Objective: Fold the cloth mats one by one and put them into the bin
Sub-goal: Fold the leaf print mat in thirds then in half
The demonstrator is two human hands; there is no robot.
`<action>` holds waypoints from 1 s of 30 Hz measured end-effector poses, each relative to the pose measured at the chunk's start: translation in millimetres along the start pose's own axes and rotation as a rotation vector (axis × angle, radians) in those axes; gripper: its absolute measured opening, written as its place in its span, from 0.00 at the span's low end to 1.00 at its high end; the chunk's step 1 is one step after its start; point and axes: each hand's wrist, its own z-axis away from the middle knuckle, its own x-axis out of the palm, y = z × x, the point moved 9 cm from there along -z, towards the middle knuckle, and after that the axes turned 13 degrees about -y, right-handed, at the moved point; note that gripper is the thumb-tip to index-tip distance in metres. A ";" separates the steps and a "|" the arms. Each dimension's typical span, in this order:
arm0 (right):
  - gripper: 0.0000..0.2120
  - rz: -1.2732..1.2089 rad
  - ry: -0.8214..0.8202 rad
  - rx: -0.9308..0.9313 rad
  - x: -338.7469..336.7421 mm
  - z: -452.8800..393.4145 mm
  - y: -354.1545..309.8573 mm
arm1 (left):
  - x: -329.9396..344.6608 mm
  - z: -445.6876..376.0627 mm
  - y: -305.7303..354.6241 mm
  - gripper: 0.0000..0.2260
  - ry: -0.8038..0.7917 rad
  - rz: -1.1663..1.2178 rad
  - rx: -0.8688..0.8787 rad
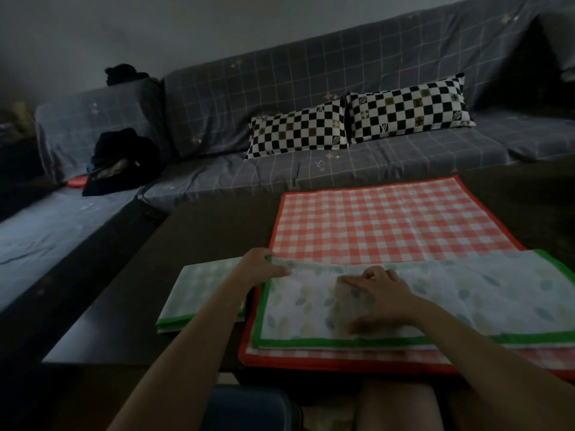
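The left hand (263, 265) pinches the far left corner of the folded leaf-print mat (451, 300), fingers curled over its edge. The right hand (378, 293) lies on the mat's middle, fingers loosely bent, pressing down. This mat rests on the red checked mat (382, 225) on the table (193, 250), beside a folded green mat (199, 290).

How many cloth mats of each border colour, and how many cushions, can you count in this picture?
Green-bordered mats: 2, the leaf mat and the folded mat
Red-bordered mats: 1, the checked mat
Cushions: 2, left cushion, right cushion
Total: 5
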 end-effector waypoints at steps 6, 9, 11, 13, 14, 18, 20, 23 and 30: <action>0.51 -0.003 -0.074 -0.003 3.0 5.3 -1.8 | -5.9 17.9 -9.4 0.13 -0.052 0.163 -0.060; 0.50 0.010 -0.076 0.008 1.5 8.2 -3.9 | -13.3 27.7 2.7 0.07 0.024 0.334 0.013; 0.50 0.034 -0.075 0.018 1.1 8.9 -5.6 | -14.8 30.6 12.2 0.07 0.057 0.438 0.038; 0.50 0.051 -0.066 0.031 1.7 11.3 -6.3 | -13.7 32.9 24.6 0.06 0.056 0.526 0.065; 0.51 0.061 -0.055 0.031 2.2 11.6 -6.0 | -12.1 33.7 31.4 0.07 0.042 0.561 0.076; 0.49 0.015 -0.040 -0.031 3.2 21.4 -9.5 | -2.3 38.6 65.3 0.14 0.003 0.668 0.146; 0.44 -0.097 -0.002 -0.064 -1.1 31.3 -9.9 | 5.7 39.8 84.1 0.15 -0.005 0.688 0.178; 0.28 -0.425 0.157 -0.072 -18.9 55.1 10.7 | 24.1 41.7 114.1 0.12 -0.021 0.688 0.216; 0.14 -0.907 0.414 -0.036 -41.0 104.8 78.0 | 87.4 32.4 167.8 0.10 -0.023 0.620 0.278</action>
